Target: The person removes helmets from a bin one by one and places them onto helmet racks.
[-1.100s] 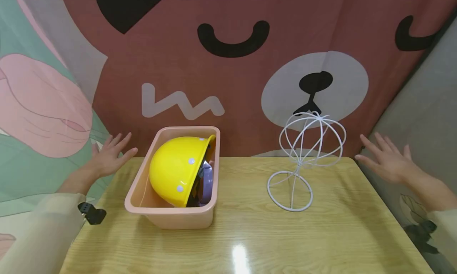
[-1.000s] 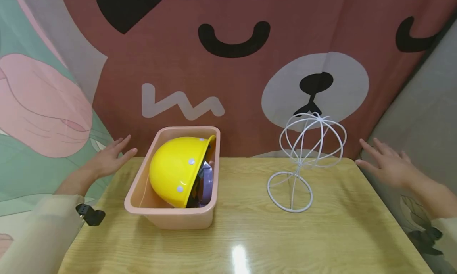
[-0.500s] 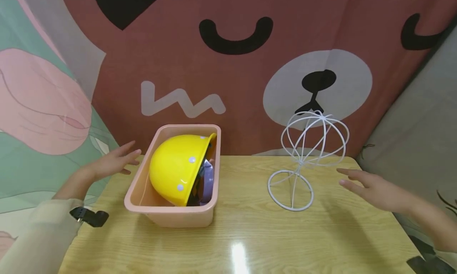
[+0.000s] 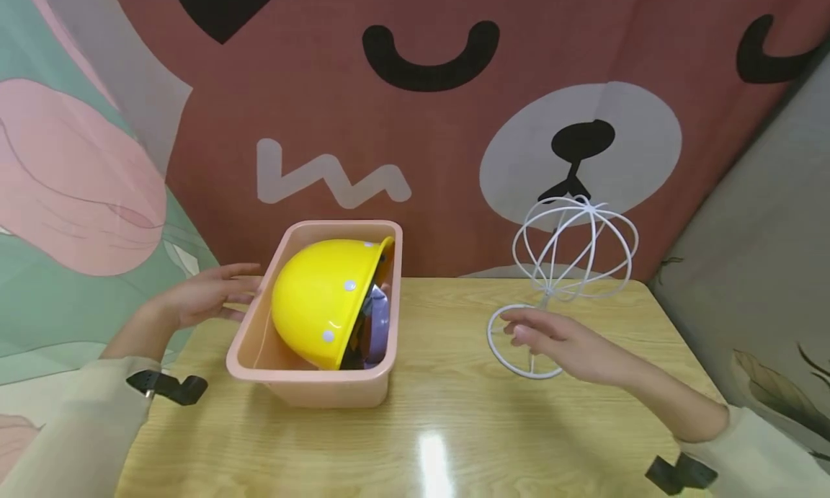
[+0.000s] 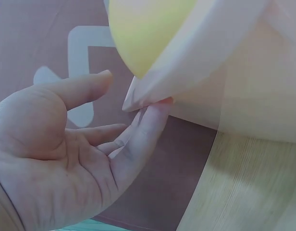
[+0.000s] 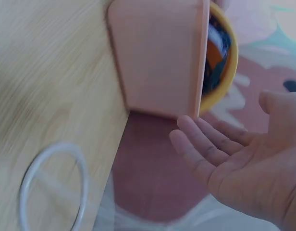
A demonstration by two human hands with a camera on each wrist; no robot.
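— Head view first: where do the hands sit?

— Left hand point(image 4: 207, 296) is spread flat at the left rim of the pink tub point(image 4: 259, 332), fingers straight, gripping nothing. The left wrist view shows a fingertip point(image 5: 155, 108) touching the tub's corner point(image 5: 186, 82).

— And the other one?

— Right hand point(image 4: 564, 343) hangs open above the table point(image 4: 454, 426), fingers relaxed and pointing left, in front of the base ring of the white wire stand point(image 4: 573, 249). It holds nothing; whether it touches the ring I cannot tell.

— What is in the tub?

— A yellow hard hat point(image 4: 320, 303) lies tilted on its side, dome toward the left hand, with something purple point(image 4: 377, 325) tucked behind it.
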